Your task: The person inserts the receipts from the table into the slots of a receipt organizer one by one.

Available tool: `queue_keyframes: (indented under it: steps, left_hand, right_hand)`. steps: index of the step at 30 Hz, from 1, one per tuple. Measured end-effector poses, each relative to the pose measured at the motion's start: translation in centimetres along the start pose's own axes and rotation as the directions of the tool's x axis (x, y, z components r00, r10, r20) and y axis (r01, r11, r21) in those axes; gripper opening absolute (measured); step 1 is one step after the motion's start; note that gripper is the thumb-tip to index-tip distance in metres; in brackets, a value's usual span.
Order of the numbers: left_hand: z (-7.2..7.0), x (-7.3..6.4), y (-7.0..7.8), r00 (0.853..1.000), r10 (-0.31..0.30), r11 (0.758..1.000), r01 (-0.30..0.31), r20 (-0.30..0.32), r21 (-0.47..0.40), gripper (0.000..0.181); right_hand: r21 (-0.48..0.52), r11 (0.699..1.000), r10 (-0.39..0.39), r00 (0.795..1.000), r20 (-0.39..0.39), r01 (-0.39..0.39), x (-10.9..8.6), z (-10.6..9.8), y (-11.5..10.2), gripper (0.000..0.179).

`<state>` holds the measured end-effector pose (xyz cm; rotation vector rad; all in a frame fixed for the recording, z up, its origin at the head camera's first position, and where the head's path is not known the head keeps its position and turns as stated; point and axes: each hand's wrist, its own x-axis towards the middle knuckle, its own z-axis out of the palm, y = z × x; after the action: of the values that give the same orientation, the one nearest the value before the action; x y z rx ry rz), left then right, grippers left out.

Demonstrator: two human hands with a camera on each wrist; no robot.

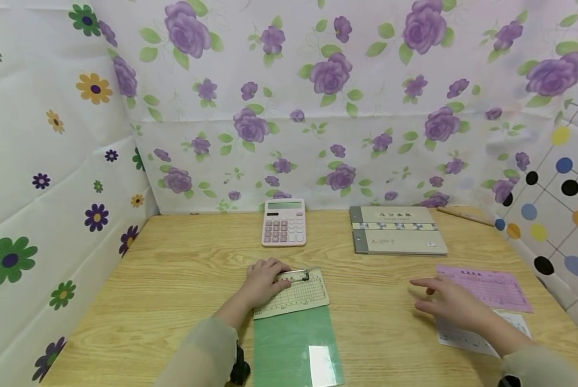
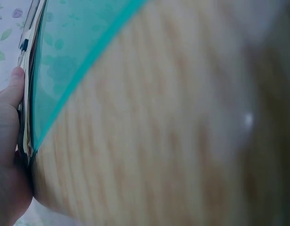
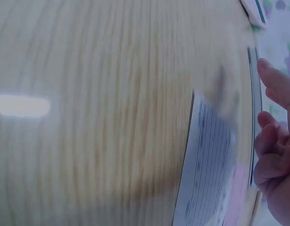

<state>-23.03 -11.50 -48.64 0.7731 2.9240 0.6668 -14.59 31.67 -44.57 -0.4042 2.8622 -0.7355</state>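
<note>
Left grip (image 1: 263, 282) holding 1 clip (image 1: 295, 275) | right grip (image 1: 450, 302) loosely parted near 1 pink slip (image 1: 492, 289), 1 white slip (image 1: 463, 338)

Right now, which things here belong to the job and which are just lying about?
Likely in the job:
green clipboard, gripped by the left hand
clipped cream form
pink sheet, white sheet near the right hand

Apparently lying about:
calculator
grey-edged book
thin stick

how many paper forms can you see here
3 visible: a cream form on the green clipboard, a pink form on the right, and a white form partly hidden by the right hand. More sheets may lie under the cream one.
</note>
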Motion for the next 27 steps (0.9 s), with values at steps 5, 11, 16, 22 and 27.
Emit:
queue_keyframes:
  steps: [5, 11, 16, 22, 27]
  left_hand:
    - [0.1, 0.0, -0.1, 1.000, 0.004, 1.000, -0.004, 0.007, 0.000, 0.035]
    - [0.0, 0.0, -0.1, 1.000, 0.003, 1.000, -0.003, 0.006, -0.002, 0.036]
    - [0.0, 0.1, -0.1, 1.000, -0.001, 1.000, 0.001, 0.015, 0.007, 0.036]
    - [0.2, 0.2, -0.1, 1.000, 0.007, 1.000, -0.008, 0.019, 0.011, 0.038]
    - [0.1, 0.1, -0.2, 1.000, -0.001, 1.000, 0.001, 0.022, 0.015, 0.037]
  right_hand:
    - [-0.019, 1.000, 0.005, 1.000, -0.011, -0.005, -1.5, -0.8, 2.1, 0.060]
    - [-0.084, 0.996, 0.029, 0.999, -0.035, -0.032, -3.5, -1.9, 4.5, 0.059]
    - [-0.152, 0.984, 0.085, 0.996, -0.027, -0.088, -5.0, -2.5, 7.0, 0.060]
    - [-0.208, 0.962, 0.186, 0.982, 0.028, -0.176, -6.5, -3.3, 10.0, 0.065]
    - [-0.259, 0.942, 0.230, 0.973, 0.036, -0.213, -7.4, -3.7, 12.0, 0.070]
